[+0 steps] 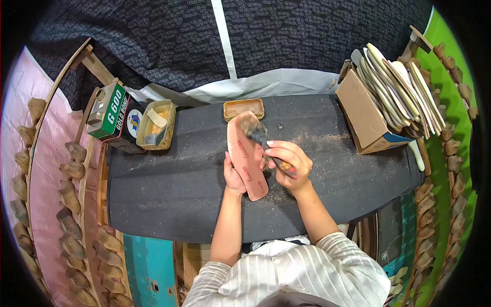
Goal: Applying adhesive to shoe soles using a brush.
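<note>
The left hand (234,174), half-curled, holds an insole (244,153); the right hand (290,162), closed, grips a brush (259,137) whose pressure beyond both hands could tilt the insole.

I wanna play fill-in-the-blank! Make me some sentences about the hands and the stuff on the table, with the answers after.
The left hand holds a flat, insole-shaped sheet coloured ____.
The right hand grips a dark-handled, bristled ____.
A brown cardboard box sits at the ____ end of the black cloth-covered table.
A rectangular green-and-black metal can sits at the table's ____ end.

Missing words: pink; brush; right; left.
</note>
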Available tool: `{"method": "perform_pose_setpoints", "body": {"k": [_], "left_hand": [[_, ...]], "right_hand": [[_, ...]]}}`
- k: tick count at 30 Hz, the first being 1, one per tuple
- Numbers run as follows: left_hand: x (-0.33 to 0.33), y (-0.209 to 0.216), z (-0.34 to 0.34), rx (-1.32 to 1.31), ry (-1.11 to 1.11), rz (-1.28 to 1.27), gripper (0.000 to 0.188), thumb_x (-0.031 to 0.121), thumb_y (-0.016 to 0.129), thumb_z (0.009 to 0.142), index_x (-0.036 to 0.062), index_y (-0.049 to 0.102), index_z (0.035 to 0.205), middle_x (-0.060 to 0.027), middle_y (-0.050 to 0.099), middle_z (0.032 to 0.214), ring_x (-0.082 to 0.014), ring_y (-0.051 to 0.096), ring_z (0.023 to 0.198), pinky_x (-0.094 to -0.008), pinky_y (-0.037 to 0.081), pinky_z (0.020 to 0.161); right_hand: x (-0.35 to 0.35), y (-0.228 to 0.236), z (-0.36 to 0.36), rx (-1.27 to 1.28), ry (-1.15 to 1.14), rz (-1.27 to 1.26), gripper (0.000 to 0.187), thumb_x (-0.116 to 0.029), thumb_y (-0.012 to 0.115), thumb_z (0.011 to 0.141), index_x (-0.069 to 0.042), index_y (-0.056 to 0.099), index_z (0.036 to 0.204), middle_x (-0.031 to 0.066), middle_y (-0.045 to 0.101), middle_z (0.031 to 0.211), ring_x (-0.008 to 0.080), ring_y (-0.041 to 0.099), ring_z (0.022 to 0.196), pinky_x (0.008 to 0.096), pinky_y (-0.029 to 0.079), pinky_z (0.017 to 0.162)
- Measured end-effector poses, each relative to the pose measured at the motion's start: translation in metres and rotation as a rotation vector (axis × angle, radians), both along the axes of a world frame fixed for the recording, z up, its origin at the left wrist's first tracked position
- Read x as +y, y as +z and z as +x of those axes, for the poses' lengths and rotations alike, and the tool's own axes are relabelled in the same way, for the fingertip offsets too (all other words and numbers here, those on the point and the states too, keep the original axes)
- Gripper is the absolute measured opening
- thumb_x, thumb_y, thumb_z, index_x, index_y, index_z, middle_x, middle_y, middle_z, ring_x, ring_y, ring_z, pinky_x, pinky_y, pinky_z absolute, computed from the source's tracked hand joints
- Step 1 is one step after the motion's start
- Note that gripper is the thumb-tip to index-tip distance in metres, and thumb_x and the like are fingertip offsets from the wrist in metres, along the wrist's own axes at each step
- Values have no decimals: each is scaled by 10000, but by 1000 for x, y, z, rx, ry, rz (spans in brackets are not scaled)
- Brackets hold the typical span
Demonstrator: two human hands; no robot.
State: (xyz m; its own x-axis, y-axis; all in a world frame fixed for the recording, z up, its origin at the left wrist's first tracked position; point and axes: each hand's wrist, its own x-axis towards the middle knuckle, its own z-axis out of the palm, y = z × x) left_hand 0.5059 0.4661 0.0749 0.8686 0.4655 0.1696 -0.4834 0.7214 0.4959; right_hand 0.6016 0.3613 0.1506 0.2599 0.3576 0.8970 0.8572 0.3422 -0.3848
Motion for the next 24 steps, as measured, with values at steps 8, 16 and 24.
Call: {"method": "perform_pose_setpoints", "body": {"k": [8, 16, 24], "left_hand": [[3, -5, 2, -122, -38, -34, 777, 680, 312, 822, 20, 425, 1216, -134, 531, 978, -243, 494, 740, -360, 396, 686], [-10, 14, 2, 120, 58, 20, 757, 683, 311, 817, 39, 424, 1199, -113, 515, 930, -254, 490, 743, -365, 396, 705], [-6, 9, 2, -105, -4, -145, 687, 658, 312, 837, 89, 431, 1203, -100, 505, 992, -267, 507, 761, -424, 428, 738]], "right_hand": [[-1, 0, 2, -11, -6, -22, 307, -55, 735, 642, -59, 654, 937, 101, 646, 978, 242, 656, 806, 314, 536, 704], [0, 2, 4, -21, 2, 4, 303, -34, 728, 634, -52, 653, 927, 102, 645, 976, 256, 654, 807, 319, 541, 688], [-2, -1, 5, -6, 56, 26, 275, -50, 718, 652, -54, 658, 920, 103, 649, 976, 252, 652, 817, 313, 538, 687]]}}
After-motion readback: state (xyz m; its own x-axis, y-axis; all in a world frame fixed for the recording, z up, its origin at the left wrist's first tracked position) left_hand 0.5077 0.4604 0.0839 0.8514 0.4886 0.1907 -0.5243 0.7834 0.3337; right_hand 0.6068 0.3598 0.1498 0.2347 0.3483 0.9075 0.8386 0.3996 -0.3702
